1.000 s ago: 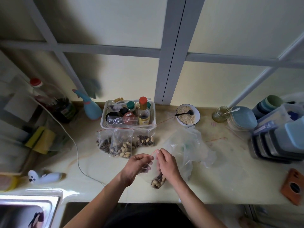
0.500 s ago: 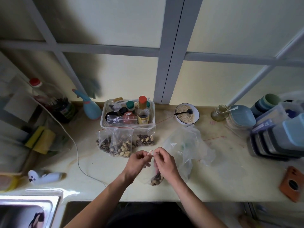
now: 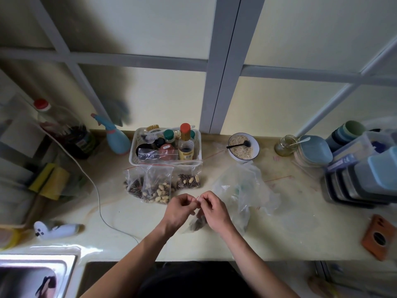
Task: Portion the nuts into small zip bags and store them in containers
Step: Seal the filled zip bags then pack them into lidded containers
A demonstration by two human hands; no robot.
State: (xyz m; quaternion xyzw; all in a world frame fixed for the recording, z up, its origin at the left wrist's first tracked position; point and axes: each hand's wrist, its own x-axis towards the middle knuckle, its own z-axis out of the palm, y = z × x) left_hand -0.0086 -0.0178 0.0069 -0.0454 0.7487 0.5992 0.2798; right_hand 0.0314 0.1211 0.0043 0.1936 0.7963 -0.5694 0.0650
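My left hand (image 3: pixel 180 209) and my right hand (image 3: pixel 212 209) meet over the counter's front middle, both pinching the red-lined top of a small zip bag (image 3: pixel 196 224) that hangs between them with dark seeds and nuts at its bottom. Three filled zip bags lean against a white basket (image 3: pixel 134 155): one of striped seeds (image 3: pixel 133 184), one of peanuts (image 3: pixel 159 188), one of mixed nuts (image 3: pixel 188 180). A large crumpled clear bag (image 3: pixel 245 190) lies just right of my hands. Stacked lidded containers (image 3: pixel 363 183) sit at the far right.
The white basket holds bottles and jars. A bowl of oats (image 3: pixel 243 147) with a black spoon, a glass jar (image 3: pixel 286 146) and blue plates (image 3: pixel 314 150) stand behind. A spray bottle (image 3: pixel 117 138), a white cord (image 3: pixel 94 186), a sink (image 3: pixel 36 274) and an orange phone (image 3: pixel 379 238) surround the work area.
My hands have drawn closer together along the bag's top, and the bag has bunched up narrower beneath them.
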